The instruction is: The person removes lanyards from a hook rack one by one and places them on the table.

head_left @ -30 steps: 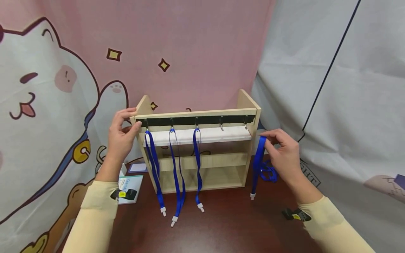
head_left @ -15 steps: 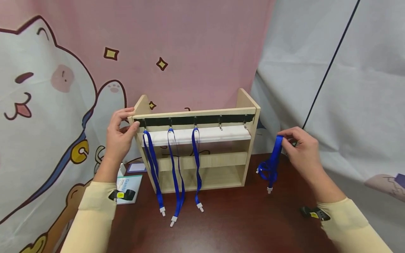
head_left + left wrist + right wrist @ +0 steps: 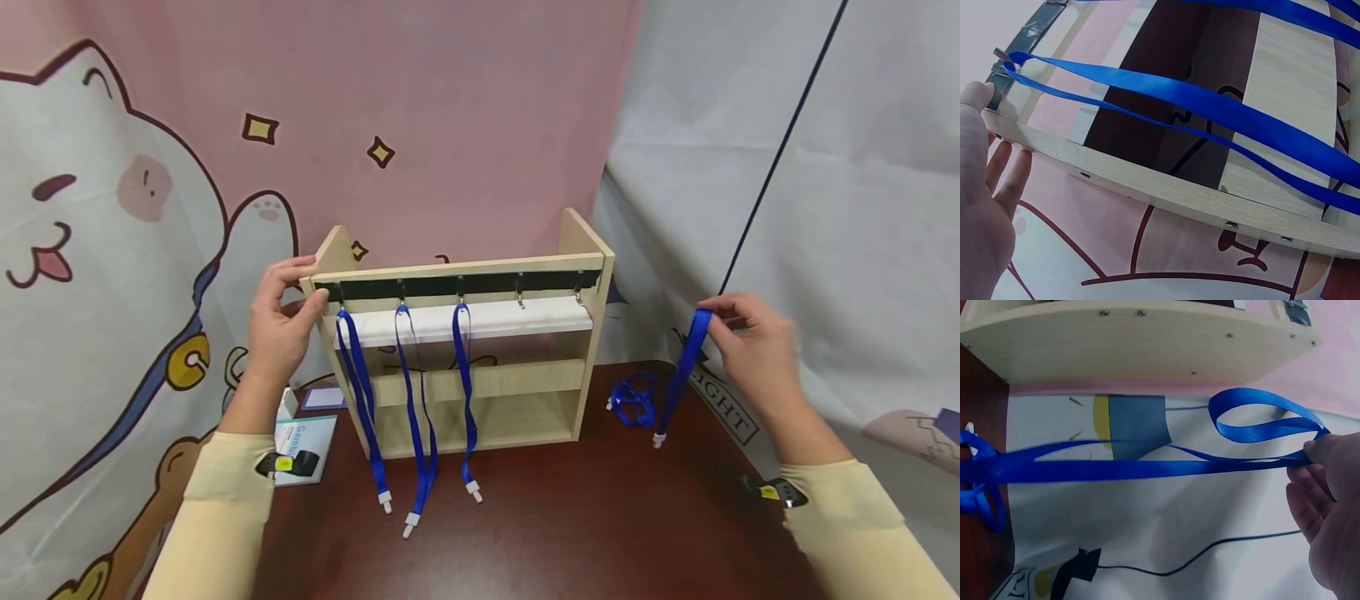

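Note:
My left hand [image 3: 281, 321] grips the upper left corner of a wooden shelf rack [image 3: 480, 388], thumb on the front and fingers round the side, as the left wrist view also shows. My right hand [image 3: 757, 350] pinches a blue lanyard [image 3: 684, 367] near its top, out to the right of the rack. Its white clip [image 3: 659, 441] hangs at the lower end. In the right wrist view a loop [image 3: 1241, 433] of this lanyard sticks out past the fingertips. Three blue lanyards [image 3: 412, 400] hang from the left hooks on the rack's black strip [image 3: 431, 287]; the right two hooks [image 3: 521, 302] hold nothing.
Another blue lanyard [image 3: 633, 404] lies coiled on the dark brown table [image 3: 540, 517], right of the rack. A booklet [image 3: 307, 446] and a blue-edged card [image 3: 324, 397] lie at the left. Printed cloth walls [image 3: 465, 100] stand close behind and on the right.
My right hand has moved right, away from the rack, carrying the lanyard, and the coiled lanyard is now fully visible. My left hand stays on the rack's corner.

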`<state>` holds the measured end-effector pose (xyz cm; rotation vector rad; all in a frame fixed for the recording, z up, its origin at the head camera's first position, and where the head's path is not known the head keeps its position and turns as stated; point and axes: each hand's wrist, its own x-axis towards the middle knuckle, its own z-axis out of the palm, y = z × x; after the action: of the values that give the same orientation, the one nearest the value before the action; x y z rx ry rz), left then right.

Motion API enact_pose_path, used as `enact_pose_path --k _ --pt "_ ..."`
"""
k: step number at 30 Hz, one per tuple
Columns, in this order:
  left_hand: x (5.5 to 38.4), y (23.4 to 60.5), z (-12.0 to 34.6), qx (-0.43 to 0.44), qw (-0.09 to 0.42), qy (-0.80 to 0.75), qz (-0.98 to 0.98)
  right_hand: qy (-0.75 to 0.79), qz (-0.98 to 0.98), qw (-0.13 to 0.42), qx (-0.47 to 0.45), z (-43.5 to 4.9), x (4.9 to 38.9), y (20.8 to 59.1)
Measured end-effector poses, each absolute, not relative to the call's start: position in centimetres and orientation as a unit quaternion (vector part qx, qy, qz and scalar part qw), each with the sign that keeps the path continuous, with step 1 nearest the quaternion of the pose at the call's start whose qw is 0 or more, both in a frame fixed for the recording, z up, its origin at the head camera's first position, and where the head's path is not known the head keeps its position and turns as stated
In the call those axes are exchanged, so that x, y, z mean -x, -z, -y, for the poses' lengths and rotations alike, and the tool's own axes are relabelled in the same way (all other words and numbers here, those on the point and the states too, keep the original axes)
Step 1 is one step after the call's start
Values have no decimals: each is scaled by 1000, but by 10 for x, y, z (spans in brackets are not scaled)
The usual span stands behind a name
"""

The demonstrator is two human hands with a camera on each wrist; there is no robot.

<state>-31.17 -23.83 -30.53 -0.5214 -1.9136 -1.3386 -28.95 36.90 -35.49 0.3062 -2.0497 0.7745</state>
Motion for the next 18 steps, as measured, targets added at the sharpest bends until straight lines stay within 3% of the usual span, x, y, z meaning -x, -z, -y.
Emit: enact_pose_path --k 18 --pt "310 305 237 198 367 518 746 -295 863 386 -139 -379 286 374"
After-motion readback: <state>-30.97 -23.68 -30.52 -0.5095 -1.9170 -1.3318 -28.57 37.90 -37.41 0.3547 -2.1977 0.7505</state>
